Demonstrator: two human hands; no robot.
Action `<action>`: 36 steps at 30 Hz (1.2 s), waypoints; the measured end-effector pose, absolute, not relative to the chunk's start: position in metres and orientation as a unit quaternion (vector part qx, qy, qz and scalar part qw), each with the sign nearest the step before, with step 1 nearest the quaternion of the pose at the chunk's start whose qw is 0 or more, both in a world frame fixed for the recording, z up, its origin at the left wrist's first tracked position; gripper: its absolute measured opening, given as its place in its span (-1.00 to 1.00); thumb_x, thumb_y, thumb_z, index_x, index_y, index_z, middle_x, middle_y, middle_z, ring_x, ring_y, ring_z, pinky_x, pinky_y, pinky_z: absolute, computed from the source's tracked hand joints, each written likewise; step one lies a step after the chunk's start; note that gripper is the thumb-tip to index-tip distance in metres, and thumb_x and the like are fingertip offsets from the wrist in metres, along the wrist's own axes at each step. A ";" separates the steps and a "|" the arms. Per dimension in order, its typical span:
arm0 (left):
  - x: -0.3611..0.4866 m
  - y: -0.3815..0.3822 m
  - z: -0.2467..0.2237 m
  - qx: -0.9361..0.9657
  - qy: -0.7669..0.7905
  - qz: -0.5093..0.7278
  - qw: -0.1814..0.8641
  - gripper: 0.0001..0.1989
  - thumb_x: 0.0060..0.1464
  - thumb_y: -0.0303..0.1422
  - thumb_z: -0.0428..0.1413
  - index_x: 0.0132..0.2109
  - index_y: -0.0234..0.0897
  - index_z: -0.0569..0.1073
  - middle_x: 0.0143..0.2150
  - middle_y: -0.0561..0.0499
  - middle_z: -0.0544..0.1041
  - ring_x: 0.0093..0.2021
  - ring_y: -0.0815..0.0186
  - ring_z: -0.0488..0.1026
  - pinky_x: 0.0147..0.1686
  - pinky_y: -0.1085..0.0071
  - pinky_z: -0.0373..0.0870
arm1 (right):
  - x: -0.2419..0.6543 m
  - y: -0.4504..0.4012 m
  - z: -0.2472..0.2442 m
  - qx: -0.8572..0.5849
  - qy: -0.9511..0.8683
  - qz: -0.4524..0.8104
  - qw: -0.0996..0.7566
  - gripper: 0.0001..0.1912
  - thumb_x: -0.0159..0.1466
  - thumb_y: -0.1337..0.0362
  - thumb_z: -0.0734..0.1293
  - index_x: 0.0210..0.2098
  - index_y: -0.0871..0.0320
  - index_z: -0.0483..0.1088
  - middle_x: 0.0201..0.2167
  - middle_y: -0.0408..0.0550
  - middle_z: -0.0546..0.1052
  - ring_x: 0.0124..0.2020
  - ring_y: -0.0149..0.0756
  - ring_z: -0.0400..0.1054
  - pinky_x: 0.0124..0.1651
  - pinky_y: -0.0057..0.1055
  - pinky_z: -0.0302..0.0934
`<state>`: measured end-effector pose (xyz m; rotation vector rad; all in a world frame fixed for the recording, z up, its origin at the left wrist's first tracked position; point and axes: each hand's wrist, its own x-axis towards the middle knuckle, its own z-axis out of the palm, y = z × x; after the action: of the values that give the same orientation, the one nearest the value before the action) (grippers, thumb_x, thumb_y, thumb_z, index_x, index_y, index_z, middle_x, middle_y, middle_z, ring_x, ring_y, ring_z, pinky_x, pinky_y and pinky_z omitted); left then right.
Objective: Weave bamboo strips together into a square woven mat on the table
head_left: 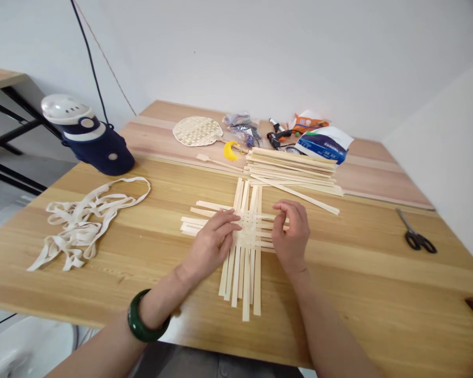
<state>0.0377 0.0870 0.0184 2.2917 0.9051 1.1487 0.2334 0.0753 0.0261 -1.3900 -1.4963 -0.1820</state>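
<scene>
The left hand is loosely spread, its fingertips over the middle of the bamboo-strip weave, with nothing seen enclosed; whether those fingertips press down or just hover, I cannot tell. The right hand is curled, thumb close to the index finger, at the weave's right-hand ends; whether a strip is pinched there is hidden.

The weave lies flat between the two hands: its long strips run from beyond the fingers to below them, while the crosswise ones stick out past the left hand and reach under the right.

The weave looks held only by its own crossings, so a sideways tug from the right hand could draw a crosswise strip out of line, especially if the left fingers bear too lightly. Pressing too hard or dragging with the left hand could skew the long strips and open gaps. Their lower ends fan unevenly just right of the left wrist, where a brush of the forearm might shift them. Just beyond the right fingers, a slanting loose strip by the strip pile could get swept along if that hand reaches forward.
</scene>
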 end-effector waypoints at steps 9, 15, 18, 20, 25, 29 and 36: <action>0.032 0.087 0.009 0.867 0.358 0.310 0.153 -0.61 0.30 -0.46 -0.09 0.22 -0.33 0.34 0.25 -0.17 0.41 0.33 0.15 0.24 0.33 0.02 0.18 | 0.232 0.072 0.022 -0.643 -0.690 0.021 0.330 -0.68 0.32 0.32 0.14 -0.01 0.17 0.40 0.01 0.10 0.52 0.09 -0.09 0.35 0.12 -0.06 0.31; 0.031 0.101 0.008 0.890 0.385 0.214 0.115 -0.49 0.32 -0.34 -0.05 0.35 -0.39 0.15 0.38 -0.21 0.21 0.42 0.06 0.04 0.38 0.01 0.01 | 0.236 0.063 0.008 -0.627 -0.736 0.033 0.254 -0.51 0.36 0.25 0.12 0.24 0.26 0.21 0.24 0.18 0.34 0.31 -0.03 0.13 0.34 0.09 0.08; 0.027 0.107 0.004 0.887 0.407 0.191 0.105 -0.48 0.32 -0.28 -0.05 0.34 -0.38 0.17 0.38 -0.23 0.21 0.42 0.03 0.04 0.37 -0.01 0.01 | 0.247 0.060 0.008 -0.638 -0.733 0.036 0.234 -0.51 0.36 0.23 0.14 0.23 0.25 0.22 0.23 0.15 0.36 0.31 -0.02 0.15 0.36 0.10 0.04; 0.024 0.109 0.001 0.885 0.417 0.177 0.107 -0.49 0.32 -0.25 -0.05 0.32 -0.39 0.20 0.37 -0.26 0.23 0.41 0.02 0.06 0.36 -0.01 0.03 | 0.254 0.059 0.008 -0.641 -0.734 0.045 0.219 -0.52 0.35 0.23 0.15 0.22 0.23 0.24 0.20 0.14 0.39 0.27 -0.02 0.20 0.37 0.13 0.01; 0.020 0.108 0.001 0.887 0.413 0.176 0.112 -0.49 0.32 -0.26 -0.06 0.32 -0.40 0.18 0.36 -0.23 0.26 0.40 0.04 0.09 0.37 0.01 0.02 | 0.257 0.058 0.010 -0.648 -0.733 0.068 0.196 -0.54 0.31 0.26 0.21 0.18 0.18 0.29 0.09 0.11 0.47 0.15 -0.01 0.29 0.25 0.11 0.18; 0.017 0.105 0.008 0.887 0.408 0.185 0.111 -0.51 0.33 -0.27 -0.07 0.30 -0.45 0.22 0.33 -0.24 0.29 0.39 0.04 0.12 0.38 0.02 0.01 | 0.253 0.055 0.015 -0.647 -0.732 0.057 0.206 -0.52 0.28 0.30 0.25 0.19 0.15 0.29 0.07 0.10 0.46 0.12 0.00 0.28 0.19 0.06 0.24; 0.005 0.097 0.016 0.889 0.398 0.199 0.106 -0.51 0.33 -0.25 -0.08 0.31 -0.36 0.20 0.30 -0.21 0.33 0.38 0.08 0.15 0.37 -0.02 0.00 | 0.246 0.039 0.023 -0.594 -0.766 0.022 0.244 -0.55 0.32 0.26 0.25 0.20 0.10 0.27 0.03 0.06 0.47 0.10 -0.06 0.29 0.19 0.00 0.25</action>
<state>0.0052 0.0970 0.0164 2.6191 1.1739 0.5864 0.2461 0.0394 0.0227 -1.6230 -2.0920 0.0608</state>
